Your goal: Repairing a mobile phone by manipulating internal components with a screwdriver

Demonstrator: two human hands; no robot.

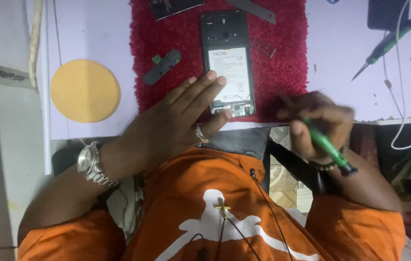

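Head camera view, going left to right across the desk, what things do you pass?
Yellow disc → small black loose part → opened phone on the red mat → green screwdriver lying on the desk → white cable.

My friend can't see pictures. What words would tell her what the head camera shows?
A person's left hand rests on an opened phone with its back cover off, lying on a red mat, while the right hand holds a green screwdriver. A small black phone part, another green screwdriver and a yellow disc lie nearby.
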